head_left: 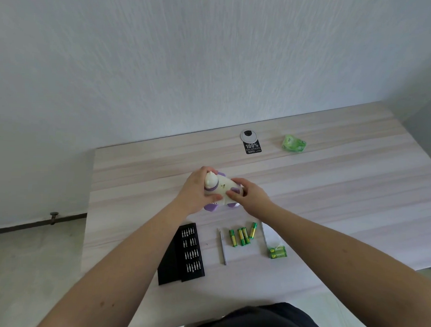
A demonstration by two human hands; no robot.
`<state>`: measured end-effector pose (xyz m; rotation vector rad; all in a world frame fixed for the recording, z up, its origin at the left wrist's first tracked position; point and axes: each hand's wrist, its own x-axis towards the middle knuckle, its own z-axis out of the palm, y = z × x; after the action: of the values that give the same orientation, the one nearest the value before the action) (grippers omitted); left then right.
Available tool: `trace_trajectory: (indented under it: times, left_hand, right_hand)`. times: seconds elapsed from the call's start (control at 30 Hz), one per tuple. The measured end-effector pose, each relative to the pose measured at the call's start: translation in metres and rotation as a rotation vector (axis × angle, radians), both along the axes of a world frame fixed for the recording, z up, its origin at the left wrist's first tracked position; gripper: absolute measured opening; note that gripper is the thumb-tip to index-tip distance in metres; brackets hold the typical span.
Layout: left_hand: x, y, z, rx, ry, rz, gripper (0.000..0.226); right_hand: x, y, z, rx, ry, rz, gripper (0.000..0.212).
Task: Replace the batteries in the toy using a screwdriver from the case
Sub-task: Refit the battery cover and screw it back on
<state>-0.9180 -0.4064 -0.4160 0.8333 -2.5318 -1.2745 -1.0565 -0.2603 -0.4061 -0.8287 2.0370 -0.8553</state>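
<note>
Wooden table (331, 193): one toy (224, 188), four loose batteries (242, 236).

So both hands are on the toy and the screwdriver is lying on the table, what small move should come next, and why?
Probably the right hand lets go and picks up the screwdriver, while the left hand keeps gripping the toy. The toy's pale underside faces up, and loose batteries already lie near the open bit case.
</note>
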Motion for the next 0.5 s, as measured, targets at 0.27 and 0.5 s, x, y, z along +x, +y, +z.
trace_trajectory:
  times: [0.27,0.5]
  left_hand:
    - [0.002,-0.016,0.017,0.086,-0.073,-0.157,0.060]
    - [0.012,-0.024,0.012,-0.117,-0.127,-0.106,0.085]
  right_hand:
    - [0.013,0.011,0.002,0.043,-0.092,0.055,0.063]
    - [0.030,0.027,-0.006,0.081,0.025,0.116,0.066]
